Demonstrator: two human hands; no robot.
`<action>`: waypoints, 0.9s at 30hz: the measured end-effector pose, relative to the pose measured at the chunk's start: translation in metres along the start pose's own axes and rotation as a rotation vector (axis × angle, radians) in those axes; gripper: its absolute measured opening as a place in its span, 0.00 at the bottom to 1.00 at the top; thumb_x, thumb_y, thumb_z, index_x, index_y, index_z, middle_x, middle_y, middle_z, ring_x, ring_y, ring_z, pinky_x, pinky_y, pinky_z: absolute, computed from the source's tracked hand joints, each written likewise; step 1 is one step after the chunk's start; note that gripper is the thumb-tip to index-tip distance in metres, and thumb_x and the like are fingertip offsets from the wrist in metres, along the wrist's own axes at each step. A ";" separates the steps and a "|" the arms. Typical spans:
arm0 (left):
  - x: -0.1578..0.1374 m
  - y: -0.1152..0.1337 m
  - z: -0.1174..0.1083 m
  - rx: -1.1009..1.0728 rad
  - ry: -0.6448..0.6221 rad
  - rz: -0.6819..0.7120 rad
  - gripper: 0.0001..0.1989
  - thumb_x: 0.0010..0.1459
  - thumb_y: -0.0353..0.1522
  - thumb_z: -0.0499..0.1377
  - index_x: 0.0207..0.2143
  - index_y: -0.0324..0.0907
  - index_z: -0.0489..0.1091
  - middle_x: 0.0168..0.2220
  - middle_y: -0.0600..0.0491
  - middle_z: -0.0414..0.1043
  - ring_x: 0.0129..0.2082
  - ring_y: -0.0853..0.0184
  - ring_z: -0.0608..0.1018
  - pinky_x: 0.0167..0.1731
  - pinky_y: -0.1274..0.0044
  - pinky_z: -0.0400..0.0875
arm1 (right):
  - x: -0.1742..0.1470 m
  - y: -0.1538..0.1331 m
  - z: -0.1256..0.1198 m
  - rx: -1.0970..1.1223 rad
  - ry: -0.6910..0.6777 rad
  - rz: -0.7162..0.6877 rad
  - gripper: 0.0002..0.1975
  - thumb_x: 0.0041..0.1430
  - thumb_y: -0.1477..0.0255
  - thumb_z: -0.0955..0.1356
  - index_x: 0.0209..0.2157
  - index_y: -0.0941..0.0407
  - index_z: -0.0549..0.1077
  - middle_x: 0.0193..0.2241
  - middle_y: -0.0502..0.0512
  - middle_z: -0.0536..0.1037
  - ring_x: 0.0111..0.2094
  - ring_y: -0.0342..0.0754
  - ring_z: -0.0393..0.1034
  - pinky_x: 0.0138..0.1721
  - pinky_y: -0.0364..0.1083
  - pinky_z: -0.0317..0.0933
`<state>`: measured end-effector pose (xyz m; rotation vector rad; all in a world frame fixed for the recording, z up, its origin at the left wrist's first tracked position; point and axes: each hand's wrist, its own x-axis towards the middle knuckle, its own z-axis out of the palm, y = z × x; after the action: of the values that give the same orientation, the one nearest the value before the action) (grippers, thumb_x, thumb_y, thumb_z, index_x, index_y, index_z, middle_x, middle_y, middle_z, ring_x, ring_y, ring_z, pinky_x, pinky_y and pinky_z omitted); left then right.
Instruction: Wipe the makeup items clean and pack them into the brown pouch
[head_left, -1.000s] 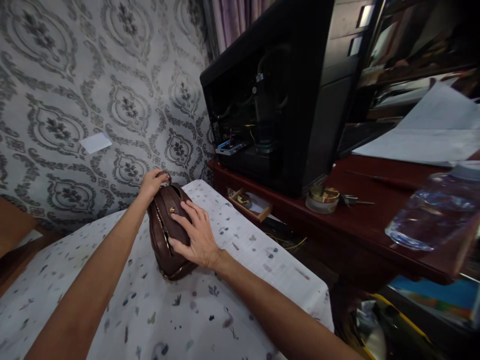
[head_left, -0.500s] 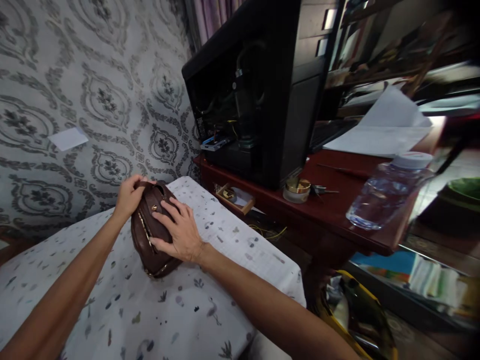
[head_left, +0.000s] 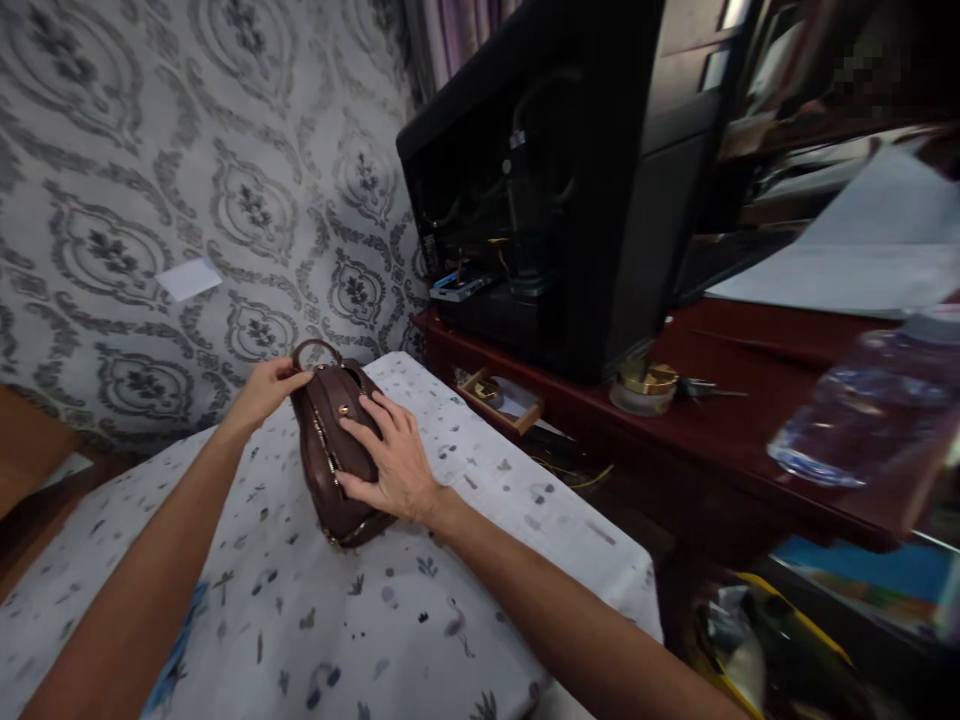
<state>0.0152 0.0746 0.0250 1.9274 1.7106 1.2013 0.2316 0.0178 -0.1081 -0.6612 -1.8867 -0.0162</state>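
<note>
A dark brown handbag [head_left: 330, 470] with gold-coloured zips and a small gold stud sits tilted on a white patterned cloth [head_left: 390, 640]. Its short looped handle [head_left: 319, 345] stands up at the far end. My left hand [head_left: 264, 396] is closed at the bag's upper left edge, thumb and fingers pinching there beside the handle; the exact spot gripped is partly hidden. Across the bag's front panel lies my right hand [head_left: 397, 465], fingers spread and thumb against the long zip [head_left: 324, 440].
Right of the cloth, a dark red desk [head_left: 720, 440] carries a black computer case [head_left: 555, 220], a gold-lidded jar [head_left: 645, 388], a clear plastic bottle [head_left: 847, 410] and white paper [head_left: 840, 265]. A small open drawer [head_left: 506, 405] juts out below. Patterned wallpaper [head_left: 247, 200] rises behind.
My left hand has come off the handle, which now stands up free, and sits on the bag's edge. The right hand stays on the bag. The view has swung slightly left.
</note>
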 end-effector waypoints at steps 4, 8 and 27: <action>-0.001 -0.011 -0.002 -0.033 0.020 -0.012 0.20 0.36 0.48 0.66 0.25 0.40 0.73 0.24 0.54 0.74 0.28 0.64 0.73 0.32 0.75 0.67 | 0.000 -0.001 0.000 0.004 0.020 -0.006 0.30 0.57 0.54 0.68 0.57 0.55 0.70 0.62 0.66 0.64 0.66 0.61 0.50 0.62 0.60 0.51; 0.002 -0.018 0.003 -0.045 0.095 -0.031 0.22 0.37 0.51 0.65 0.22 0.41 0.70 0.20 0.55 0.70 0.25 0.65 0.71 0.30 0.75 0.65 | 0.000 -0.001 0.002 0.000 0.023 -0.004 0.30 0.57 0.54 0.69 0.57 0.55 0.71 0.62 0.66 0.64 0.66 0.61 0.50 0.61 0.61 0.52; -0.008 -0.002 0.009 0.151 0.081 0.036 0.15 0.46 0.44 0.63 0.28 0.41 0.74 0.26 0.53 0.75 0.31 0.61 0.76 0.33 0.74 0.68 | -0.001 -0.003 0.000 0.028 0.043 -0.006 0.27 0.61 0.55 0.67 0.56 0.57 0.72 0.60 0.65 0.67 0.66 0.59 0.51 0.61 0.60 0.52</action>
<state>0.0210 0.0706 0.0148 2.0290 1.8644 1.2102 0.2308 0.0152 -0.1079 -0.6313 -1.8441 -0.0077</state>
